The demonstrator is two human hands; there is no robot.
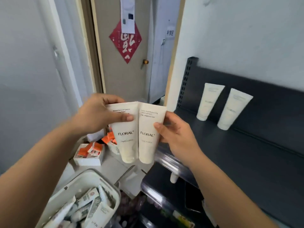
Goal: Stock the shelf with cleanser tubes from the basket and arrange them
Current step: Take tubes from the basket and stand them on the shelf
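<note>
Left hand (pixel 100 112) and right hand (pixel 177 134) each raised, pinching a cleanser tube (pixel 126 132).

The brand FLORAL runs in dark capitals across the middle of the left tube (pixel 126 134) and of the right tube (pixel 148 135). Small print near the top reads "Oil Control … Foam" on the left tube and "Moisturizing … Foam" on the right tube (the opening words are too blurred to read). A red diamond paper (pixel 125 41) on the door (pixel 125 76) bears one large pale Chinese character. The white sign (pixel 170 32) and the shelf tubes (pixel 209 102) carry print too faint to read.
</note>
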